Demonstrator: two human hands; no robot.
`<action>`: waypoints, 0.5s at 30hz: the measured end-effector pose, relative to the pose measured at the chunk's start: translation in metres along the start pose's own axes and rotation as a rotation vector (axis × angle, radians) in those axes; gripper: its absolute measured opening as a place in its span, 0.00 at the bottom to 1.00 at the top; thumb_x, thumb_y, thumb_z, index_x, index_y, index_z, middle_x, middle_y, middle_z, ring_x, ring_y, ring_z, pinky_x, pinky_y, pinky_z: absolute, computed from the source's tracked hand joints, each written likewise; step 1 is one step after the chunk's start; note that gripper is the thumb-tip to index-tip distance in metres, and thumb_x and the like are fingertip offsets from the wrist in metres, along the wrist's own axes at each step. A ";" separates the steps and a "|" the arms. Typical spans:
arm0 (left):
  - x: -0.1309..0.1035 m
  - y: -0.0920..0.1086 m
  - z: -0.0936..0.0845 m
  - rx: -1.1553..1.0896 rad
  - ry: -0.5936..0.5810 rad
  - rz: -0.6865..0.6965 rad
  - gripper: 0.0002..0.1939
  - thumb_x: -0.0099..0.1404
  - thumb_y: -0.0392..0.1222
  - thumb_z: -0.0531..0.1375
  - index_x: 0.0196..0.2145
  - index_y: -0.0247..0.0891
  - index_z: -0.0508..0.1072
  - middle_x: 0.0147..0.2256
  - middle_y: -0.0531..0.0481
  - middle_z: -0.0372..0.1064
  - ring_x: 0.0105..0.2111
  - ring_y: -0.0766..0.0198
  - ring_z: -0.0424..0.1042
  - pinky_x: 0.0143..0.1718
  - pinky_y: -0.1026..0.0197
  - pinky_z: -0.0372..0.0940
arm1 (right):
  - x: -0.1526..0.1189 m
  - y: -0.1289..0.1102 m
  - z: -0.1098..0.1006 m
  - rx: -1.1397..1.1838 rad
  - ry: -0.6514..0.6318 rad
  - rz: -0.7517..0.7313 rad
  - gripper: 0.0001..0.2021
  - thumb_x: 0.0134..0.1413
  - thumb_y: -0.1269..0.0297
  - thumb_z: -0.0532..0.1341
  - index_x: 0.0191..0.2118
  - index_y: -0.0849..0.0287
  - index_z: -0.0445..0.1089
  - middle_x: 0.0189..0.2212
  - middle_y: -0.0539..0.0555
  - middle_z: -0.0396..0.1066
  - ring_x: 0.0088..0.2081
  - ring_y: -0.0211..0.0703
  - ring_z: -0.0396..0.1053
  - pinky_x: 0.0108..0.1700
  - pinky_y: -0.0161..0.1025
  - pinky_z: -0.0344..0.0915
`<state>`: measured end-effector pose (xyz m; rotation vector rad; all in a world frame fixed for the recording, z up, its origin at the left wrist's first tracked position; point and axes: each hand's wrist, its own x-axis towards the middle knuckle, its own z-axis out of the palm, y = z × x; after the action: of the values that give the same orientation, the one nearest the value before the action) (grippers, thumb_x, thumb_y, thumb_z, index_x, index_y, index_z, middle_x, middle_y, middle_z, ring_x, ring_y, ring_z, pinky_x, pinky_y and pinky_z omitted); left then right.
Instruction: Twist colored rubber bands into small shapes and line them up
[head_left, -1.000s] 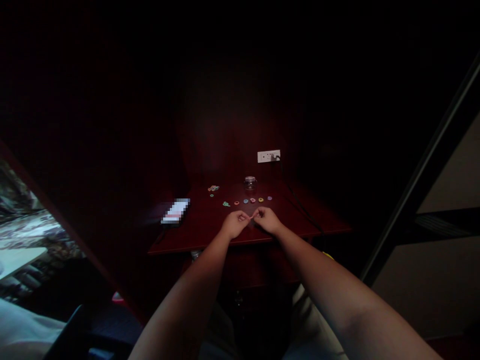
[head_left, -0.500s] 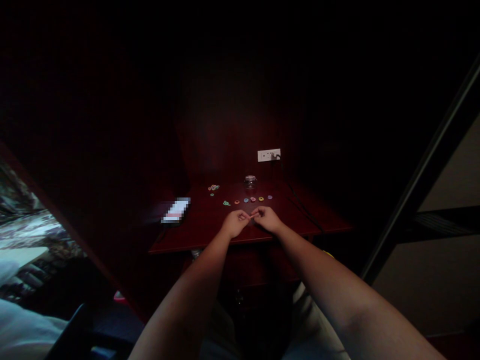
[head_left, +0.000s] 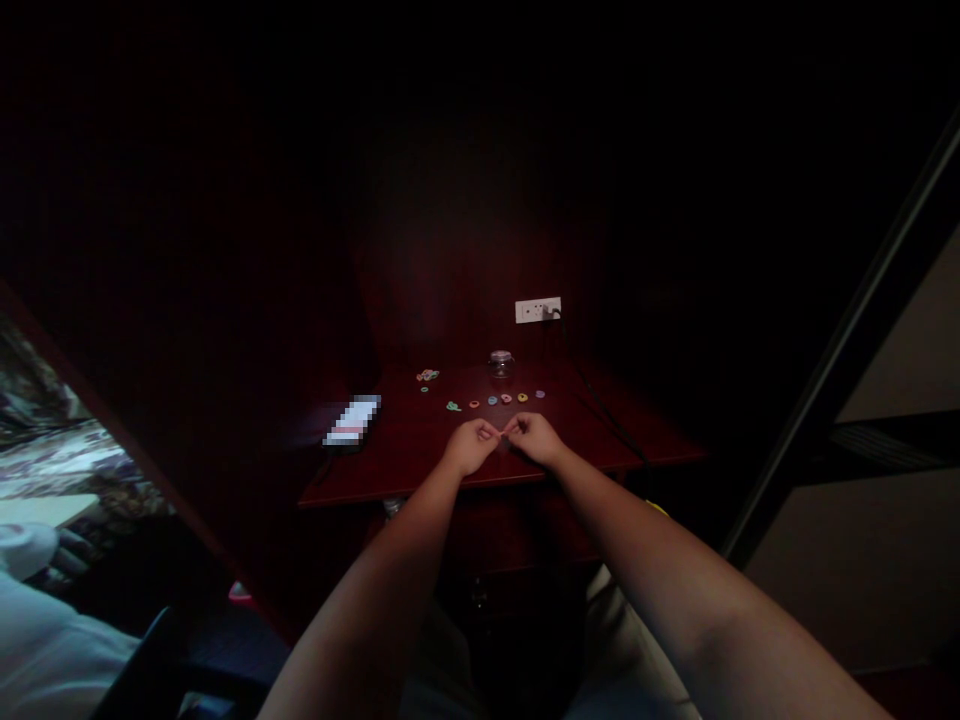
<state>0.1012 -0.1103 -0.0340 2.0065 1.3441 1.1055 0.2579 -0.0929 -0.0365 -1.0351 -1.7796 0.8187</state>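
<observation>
My left hand (head_left: 474, 446) and my right hand (head_left: 534, 438) meet just above the front of a dark red wooden desk (head_left: 352, 484). Thumb and finger of each are pinched, tips almost touching. Whatever lies between the fingertips is too small to make out. Just beyond them runs a row of small coloured loops, like hair ties: a green tangle (head_left: 453, 407), an orange loop (head_left: 474, 404), a blue loop (head_left: 492, 400), a pink loop (head_left: 506, 399), a yellow loop (head_left: 523, 398) and a purple loop (head_left: 540, 394).
Behind the row stands a small lidded clear jar (head_left: 501, 364). A pile of loops (head_left: 428, 375) lies back left, a phone with a lit, blurred screen (head_left: 352, 421) at left. A black cable (head_left: 600, 412) runs from the wall socket (head_left: 538, 310). Pale cloth (head_left: 52, 640) shows far left.
My hands hold nearly the same place, and a pale orange bit between the fingertips shows less. At far left, the pale cloth shape has shifted and a greyish finger-like shape has come into view.
</observation>
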 end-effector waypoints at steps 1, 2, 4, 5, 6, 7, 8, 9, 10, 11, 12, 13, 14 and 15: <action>0.000 0.000 0.000 0.001 -0.001 0.001 0.09 0.51 0.41 0.56 0.27 0.32 0.69 0.22 0.50 0.66 0.22 0.71 0.63 0.24 0.68 0.58 | 0.000 0.000 0.000 -0.006 0.005 -0.003 0.03 0.36 0.71 0.56 0.23 0.64 0.65 0.17 0.48 0.63 0.19 0.31 0.58 0.21 0.28 0.55; 0.000 0.000 0.000 0.001 -0.002 0.000 0.09 0.51 0.41 0.56 0.27 0.32 0.69 0.22 0.51 0.66 0.22 0.71 0.63 0.24 0.68 0.58 | 0.000 0.000 0.000 -0.010 0.008 -0.006 0.03 0.36 0.70 0.57 0.23 0.64 0.65 0.16 0.48 0.63 0.19 0.31 0.58 0.21 0.28 0.55; 0.000 0.001 0.000 0.001 -0.001 -0.003 0.09 0.51 0.42 0.56 0.26 0.32 0.68 0.22 0.51 0.66 0.22 0.71 0.63 0.24 0.68 0.59 | 0.000 0.001 0.000 -0.010 0.012 -0.008 0.04 0.36 0.69 0.57 0.23 0.64 0.65 0.16 0.48 0.63 0.19 0.31 0.58 0.21 0.28 0.55; 0.000 0.002 0.000 0.001 0.002 -0.005 0.09 0.51 0.42 0.56 0.26 0.32 0.68 0.22 0.51 0.66 0.22 0.71 0.63 0.25 0.68 0.59 | 0.000 0.001 0.000 -0.007 0.014 -0.009 0.04 0.36 0.68 0.57 0.23 0.64 0.65 0.16 0.48 0.63 0.19 0.31 0.58 0.21 0.28 0.55; -0.001 0.003 0.000 0.001 0.006 -0.007 0.09 0.51 0.42 0.56 0.26 0.32 0.68 0.22 0.51 0.66 0.22 0.71 0.63 0.25 0.68 0.59 | 0.000 0.001 0.000 -0.005 0.016 -0.009 0.05 0.36 0.67 0.57 0.23 0.64 0.65 0.17 0.48 0.63 0.19 0.31 0.58 0.20 0.28 0.55; -0.001 0.004 0.000 0.001 0.009 -0.008 0.09 0.51 0.42 0.56 0.26 0.32 0.68 0.22 0.51 0.66 0.22 0.71 0.63 0.25 0.68 0.59 | 0.000 0.001 0.000 -0.005 0.018 -0.010 0.06 0.37 0.66 0.58 0.23 0.64 0.65 0.17 0.48 0.63 0.19 0.31 0.58 0.20 0.28 0.55; -0.002 0.005 0.000 0.001 0.010 -0.009 0.09 0.51 0.42 0.56 0.26 0.32 0.68 0.22 0.51 0.66 0.22 0.71 0.63 0.25 0.68 0.59 | 0.000 0.001 0.000 -0.007 0.020 -0.013 0.06 0.37 0.66 0.58 0.23 0.64 0.65 0.17 0.48 0.63 0.19 0.31 0.58 0.20 0.28 0.55; -0.002 0.006 0.000 0.002 0.010 -0.011 0.09 0.51 0.42 0.56 0.26 0.33 0.68 0.22 0.51 0.66 0.22 0.71 0.63 0.25 0.68 0.59 | 0.000 0.001 0.000 -0.009 0.023 -0.017 0.07 0.36 0.65 0.58 0.23 0.64 0.65 0.16 0.48 0.62 0.19 0.32 0.58 0.20 0.29 0.55; -0.002 0.007 0.000 0.003 0.011 -0.014 0.09 0.51 0.42 0.56 0.26 0.33 0.68 0.22 0.51 0.66 0.22 0.71 0.63 0.25 0.68 0.59 | 0.000 0.001 0.000 -0.011 0.026 -0.022 0.07 0.36 0.65 0.58 0.23 0.64 0.64 0.16 0.48 0.62 0.19 0.32 0.58 0.20 0.29 0.55; -0.002 0.007 -0.001 0.004 0.011 -0.015 0.09 0.51 0.43 0.56 0.25 0.33 0.67 0.22 0.51 0.66 0.22 0.71 0.63 0.25 0.68 0.59 | 0.000 0.001 0.000 -0.010 0.029 -0.026 0.07 0.36 0.64 0.58 0.22 0.64 0.64 0.16 0.48 0.62 0.19 0.32 0.58 0.20 0.29 0.55; -0.002 0.007 -0.001 0.004 0.012 -0.017 0.09 0.51 0.43 0.56 0.25 0.33 0.67 0.21 0.51 0.66 0.22 0.71 0.63 0.24 0.68 0.59 | 0.000 0.000 0.000 -0.006 0.031 -0.027 0.07 0.36 0.64 0.58 0.22 0.64 0.64 0.16 0.48 0.62 0.19 0.31 0.58 0.20 0.29 0.55; -0.002 0.007 0.000 0.002 0.012 -0.018 0.09 0.51 0.43 0.56 0.25 0.33 0.67 0.21 0.51 0.65 0.22 0.71 0.63 0.24 0.68 0.59 | 0.000 0.000 0.000 0.001 0.031 -0.024 0.07 0.36 0.64 0.58 0.22 0.64 0.64 0.16 0.48 0.62 0.19 0.31 0.57 0.20 0.29 0.55; -0.002 0.006 0.000 -0.002 0.012 -0.018 0.09 0.51 0.42 0.56 0.25 0.33 0.67 0.21 0.51 0.65 0.22 0.71 0.63 0.25 0.68 0.59 | -0.001 -0.001 0.000 0.009 0.029 -0.019 0.07 0.36 0.64 0.58 0.22 0.64 0.64 0.16 0.48 0.62 0.18 0.31 0.57 0.20 0.29 0.55; -0.002 0.006 0.000 -0.006 0.011 -0.017 0.09 0.51 0.42 0.56 0.25 0.33 0.67 0.21 0.51 0.65 0.22 0.71 0.63 0.25 0.68 0.59 | -0.001 -0.001 0.000 0.014 0.026 -0.013 0.07 0.36 0.64 0.58 0.23 0.64 0.64 0.16 0.48 0.62 0.18 0.31 0.57 0.20 0.29 0.55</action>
<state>0.1037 -0.1145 -0.0301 1.9831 1.3596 1.1138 0.2581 -0.0941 -0.0357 -1.0197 -1.7546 0.8053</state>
